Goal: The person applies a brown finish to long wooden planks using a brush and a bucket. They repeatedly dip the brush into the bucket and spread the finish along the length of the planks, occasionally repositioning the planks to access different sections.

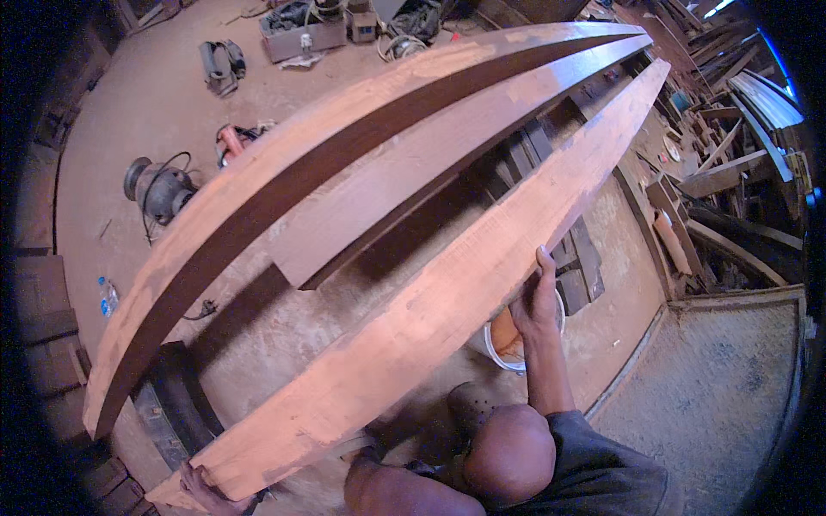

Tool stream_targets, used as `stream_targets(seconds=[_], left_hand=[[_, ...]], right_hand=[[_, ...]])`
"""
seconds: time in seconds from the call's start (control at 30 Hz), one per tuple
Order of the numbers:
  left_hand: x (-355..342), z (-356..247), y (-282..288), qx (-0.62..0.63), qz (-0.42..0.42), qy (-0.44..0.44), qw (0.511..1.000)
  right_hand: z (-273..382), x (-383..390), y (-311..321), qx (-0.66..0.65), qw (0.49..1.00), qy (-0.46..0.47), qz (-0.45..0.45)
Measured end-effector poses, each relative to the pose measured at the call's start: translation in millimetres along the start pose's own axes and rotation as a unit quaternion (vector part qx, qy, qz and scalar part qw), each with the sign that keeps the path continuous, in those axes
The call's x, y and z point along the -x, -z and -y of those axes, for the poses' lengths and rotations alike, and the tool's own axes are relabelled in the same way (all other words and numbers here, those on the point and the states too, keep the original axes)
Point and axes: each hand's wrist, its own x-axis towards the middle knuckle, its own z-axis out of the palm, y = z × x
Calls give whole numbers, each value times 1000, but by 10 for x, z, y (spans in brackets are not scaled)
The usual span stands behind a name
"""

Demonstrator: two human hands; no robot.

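I'm watching through the head view. The right hand (535, 297) reaches up and forward, forearm (551, 370) steep and bare below a dark sleeve (602, 447). Its thumb lies against the upper face of a pale board (379, 344) at the right-hand long edge; the other fingers are hidden from me beneath it, but the grip is narrow, pinching the wood. The left hand (211, 494) is low, near the board's lower-left end, fingers bent over the face and holding it; I cannot tell where that thumb sits.

The board runs diagonally from the lower left to the upper right, above a bare knee (509, 451). Beyond it lie 2 more timbers: a curved timber (284, 163) and a straight timber (413, 163).

A clear bottle (108, 297) with blue parts stands out on the left; any print on it is too small for me to read.

The floor (172, 103) is brown and dusty. I see a white bucket (495, 355) with orange-brown contents near the right hand, a red tool (230, 144), a crate (301, 39), piled wood scraps (723, 172) and a framed grey panel (705, 396).
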Motion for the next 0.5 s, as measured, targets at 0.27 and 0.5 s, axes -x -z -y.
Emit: stream_targets(seconds=[0.27, 0.5], left_hand=[[-481, -229, -162, 39, -37, -22, 998], [-2289, -1163, -697, 140, 64, -13, 988]], right_hand=[[8, 100, 176, 58, 997, -28, -49], [66, 700, 431, 51, 993, -43, -99]])
